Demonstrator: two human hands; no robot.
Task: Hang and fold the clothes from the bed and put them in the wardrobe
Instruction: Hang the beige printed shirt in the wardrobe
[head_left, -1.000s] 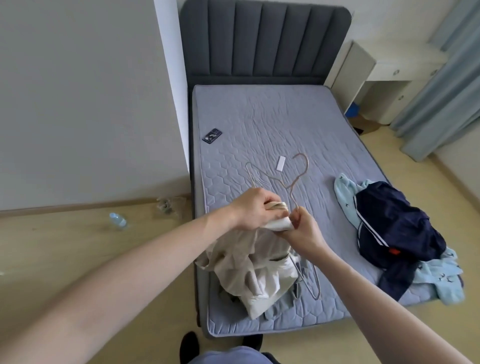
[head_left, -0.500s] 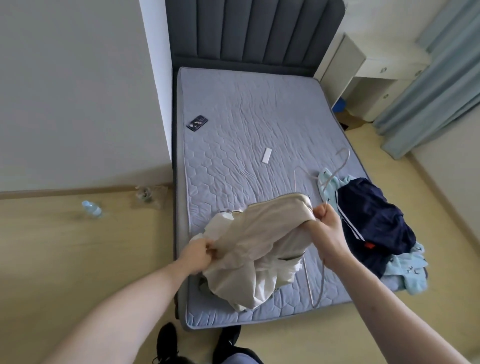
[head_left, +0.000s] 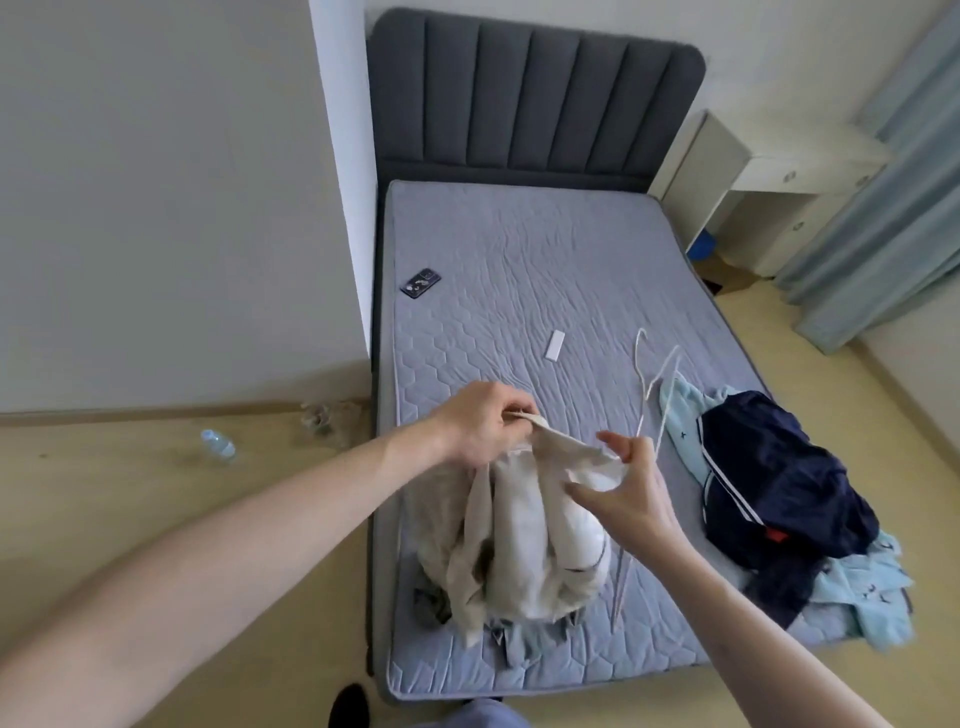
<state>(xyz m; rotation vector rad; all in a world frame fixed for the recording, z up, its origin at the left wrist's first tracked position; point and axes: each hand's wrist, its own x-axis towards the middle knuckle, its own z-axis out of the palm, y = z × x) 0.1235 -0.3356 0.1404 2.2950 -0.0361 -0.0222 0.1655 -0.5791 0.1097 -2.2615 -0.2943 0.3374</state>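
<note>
Soft, even daylight, faint shadows, wide-angle bending at edges, slight motion blur

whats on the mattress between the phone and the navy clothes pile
In the head view, a small white strip and a thin pale hanger lie between the phone and the navy garment; otherwise bare mattress.

Two hands (head_left: 488, 426), one beige garment (head_left: 519, 530), one hanger (head_left: 649, 395), one phone (head_left: 421, 283), one bottle (head_left: 218, 445)

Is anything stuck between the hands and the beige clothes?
Nothing visible. The left hand grips the beige garment at its top edge, and the right hand pinches it too, along with the wire hanger.
</note>
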